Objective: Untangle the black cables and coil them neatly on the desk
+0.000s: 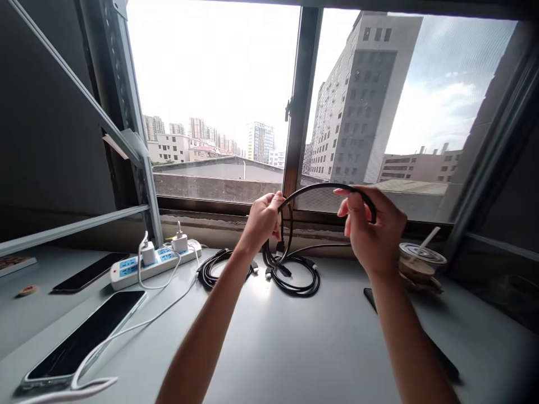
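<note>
My left hand [263, 220] is closed round a black cable [320, 188] and holds it up above the grey table [286, 342]. The cable arches over to my right hand [373, 227], whose fingers pinch it near the top of the arch. Below my left hand the same cable hangs down into loose loops [297, 275] lying on the table. A second coiled black cable [213, 268] lies just left of those loops, untouched.
A white power strip [154, 264] with two chargers sits at the left, white leads running to a phone [86, 336]. Another phone [90, 272] lies behind it. An iced drink cup [421, 264] stands right, beside a dark phone [438, 350]. Window directly behind.
</note>
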The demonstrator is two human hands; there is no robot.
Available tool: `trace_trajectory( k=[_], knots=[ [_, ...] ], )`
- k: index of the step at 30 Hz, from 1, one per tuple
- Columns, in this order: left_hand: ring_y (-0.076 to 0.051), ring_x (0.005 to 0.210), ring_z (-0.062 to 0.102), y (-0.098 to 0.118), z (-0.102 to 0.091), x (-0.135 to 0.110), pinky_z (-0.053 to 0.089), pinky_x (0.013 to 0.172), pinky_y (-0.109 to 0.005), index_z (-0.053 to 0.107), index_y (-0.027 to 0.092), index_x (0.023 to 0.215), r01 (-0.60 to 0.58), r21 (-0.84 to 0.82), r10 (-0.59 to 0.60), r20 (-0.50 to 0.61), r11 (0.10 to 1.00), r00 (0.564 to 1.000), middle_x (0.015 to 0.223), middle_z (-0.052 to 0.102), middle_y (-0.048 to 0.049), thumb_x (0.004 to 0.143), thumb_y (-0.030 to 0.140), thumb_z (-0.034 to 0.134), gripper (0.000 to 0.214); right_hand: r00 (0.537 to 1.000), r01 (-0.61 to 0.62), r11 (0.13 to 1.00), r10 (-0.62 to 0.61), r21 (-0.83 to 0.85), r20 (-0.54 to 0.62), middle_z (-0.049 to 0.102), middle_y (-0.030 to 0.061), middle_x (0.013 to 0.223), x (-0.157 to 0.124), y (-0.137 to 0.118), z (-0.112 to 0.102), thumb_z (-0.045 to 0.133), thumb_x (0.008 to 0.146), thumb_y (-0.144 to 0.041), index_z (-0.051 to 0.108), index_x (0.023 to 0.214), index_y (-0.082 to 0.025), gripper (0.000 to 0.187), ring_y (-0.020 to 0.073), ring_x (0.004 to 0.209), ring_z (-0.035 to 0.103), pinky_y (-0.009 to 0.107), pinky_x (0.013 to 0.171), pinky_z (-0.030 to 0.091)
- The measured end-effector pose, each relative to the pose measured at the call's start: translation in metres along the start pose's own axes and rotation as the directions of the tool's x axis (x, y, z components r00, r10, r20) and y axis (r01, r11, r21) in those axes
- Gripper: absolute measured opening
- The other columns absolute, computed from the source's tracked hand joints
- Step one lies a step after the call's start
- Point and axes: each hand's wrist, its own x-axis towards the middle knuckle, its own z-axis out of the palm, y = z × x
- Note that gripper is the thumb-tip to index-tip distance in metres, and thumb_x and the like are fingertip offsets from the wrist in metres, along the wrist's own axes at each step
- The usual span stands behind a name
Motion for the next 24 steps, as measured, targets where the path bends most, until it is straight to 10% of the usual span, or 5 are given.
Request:
trace_trajectory(
  k=[9,14,19,24],
  knots=[
    [-0.006,0.033,0.022,0.008,-0.002,-0.005,0.017,0.034,-0.018,0.054,0.016,0.085,-0.090,0.158,0.116,-0.166,0.983,0.979,0.042,0.029,0.0093,0.090,0.026,0.044,0.016,0.859,-0.137,0.975,0.204,-0.172,0.469,0.066,0.0009,0.089,0.008,0.018,-0.006,0.054,0.082,-0.051,0.056,0.120,-0.030,0.043,0.0105,0.053,0.061,0.024,0.055,0.046],
    [-0.007,0.035,0.036,0.001,0.019,-0.010,0.026,0.039,-0.018,0.056,0.016,0.084,-0.170,0.383,0.272,-0.229,0.908,0.935,0.044,0.041,0.0065,0.088,0.030,0.048,0.017,0.762,0.036,0.966,0.138,-0.255,0.632,0.061,-0.0051,0.051,-0.009,-0.018,0.009,0.049,0.086,-0.050,0.066,0.106,-0.030,0.033,0.0103,0.042,0.055,0.024,0.056,0.040],
    [-0.010,0.038,0.051,0.000,0.005,-0.005,0.038,0.041,-0.018,0.056,0.014,0.088,-0.135,0.267,0.185,-0.169,0.954,0.968,0.041,0.052,0.0026,0.091,0.034,0.041,0.025,0.835,0.141,0.875,0.148,-0.464,0.531,0.055,-0.0030,0.042,-0.003,-0.008,-0.003,0.051,0.083,-0.053,0.072,0.090,-0.031,0.031,0.0159,0.048,0.058,0.025,0.054,0.033],
    [-0.008,0.029,0.035,0.006,-0.011,-0.004,0.026,0.031,-0.018,0.059,0.015,0.084,-0.127,0.349,0.247,-0.323,0.928,0.913,0.038,0.034,0.0077,0.091,0.028,0.040,0.025,0.967,-0.018,0.810,0.163,-0.586,0.196,0.053,-0.0010,0.039,0.009,0.001,-0.026,0.052,0.080,-0.058,0.073,0.088,-0.028,0.037,0.0217,0.057,0.061,0.028,0.056,0.033]
  ],
)
